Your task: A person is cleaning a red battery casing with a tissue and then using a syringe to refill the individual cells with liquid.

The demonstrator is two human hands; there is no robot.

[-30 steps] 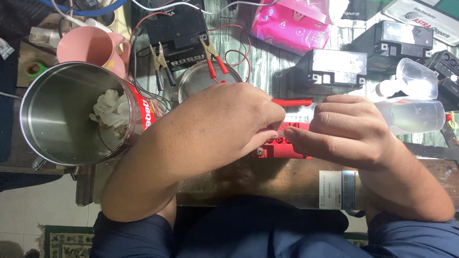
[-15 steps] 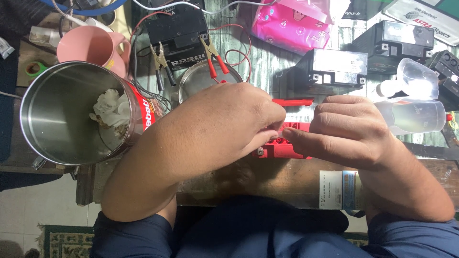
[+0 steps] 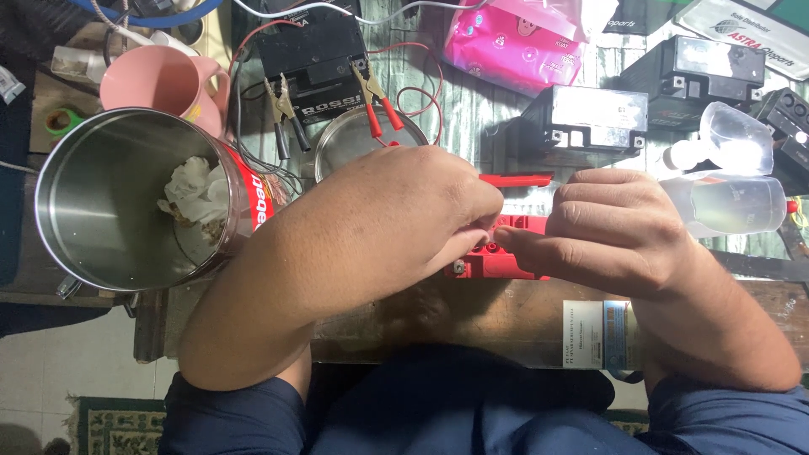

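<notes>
I see no shift vs a sec ago: left hand (image 3: 396, 227) & right hand (image 3: 615, 232) still pinch the red block (image 3: 497, 261), near-centre bench.

This looks like a small repair workshop for vehicle batteries — not a kitchen or an office. Beyond the left hand (image 3: 396, 227) sits a black battery (image 3: 313, 52) with red and black alligator clips (image 3: 371, 88) and thin wires hooked to its terminals, and more black batteries (image 3: 590, 118) stand beyond the right hand (image 3: 615, 236). A clear plastic squeeze bottle (image 3: 733, 202) lies just right of that hand. Left of the hands stand a steel pot (image 3: 93, 211) holding a crumpled rag and a pink plastic jug (image 3: 156, 80). The worn wooden bench (image 3: 506, 316) under the wrists is cluttered — with tiled floor and a patterned rug edge (image 3: 118, 425) below.
</notes>
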